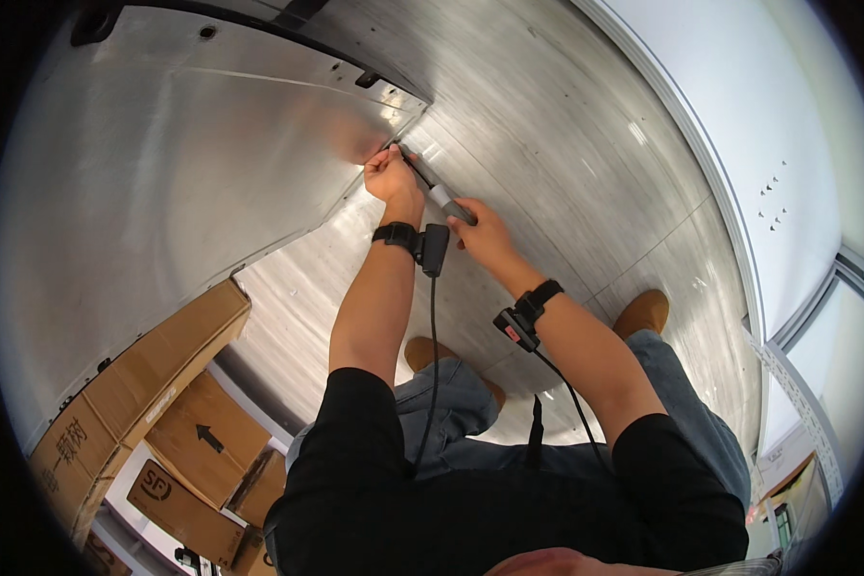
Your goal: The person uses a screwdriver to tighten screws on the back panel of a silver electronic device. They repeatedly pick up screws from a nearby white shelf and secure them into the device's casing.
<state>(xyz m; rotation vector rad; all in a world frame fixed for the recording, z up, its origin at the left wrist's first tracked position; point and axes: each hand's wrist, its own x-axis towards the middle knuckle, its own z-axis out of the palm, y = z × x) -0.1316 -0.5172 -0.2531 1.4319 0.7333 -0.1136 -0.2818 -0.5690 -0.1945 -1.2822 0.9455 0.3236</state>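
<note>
In the head view, at the edge of the metal panel (221,173) and close to its right-hand corner, the slim grey tool (439,195) slants over the floor (557,134), its far end by the panel and its thick end toward the person. The right hand (485,232) has its fingers closed round that thick end. The left hand (394,178) is up against the panel's edge, fingers curled; whether they pinch the tool's tip, or something small, I cannot tell.

The tool looks stiff and light enough for one hand, and the thick end seems the natural place to hold, with a light touch near the tip to steady it. The panel (shiny enough to mirror a warm smudge of the hand) should be rigid, rather heavy and slick on its flat face, so its edge would give the better hold, with care in case it is sharp.

At the lower left are boxes: a long carton (154,376) alongside the panel, an arrow carton (230,422) next to it and a lower carton (187,509) below. All look like stiff cardboard that would crease under pressure; their contents are hidden, so I cannot say whether they are full.
</note>
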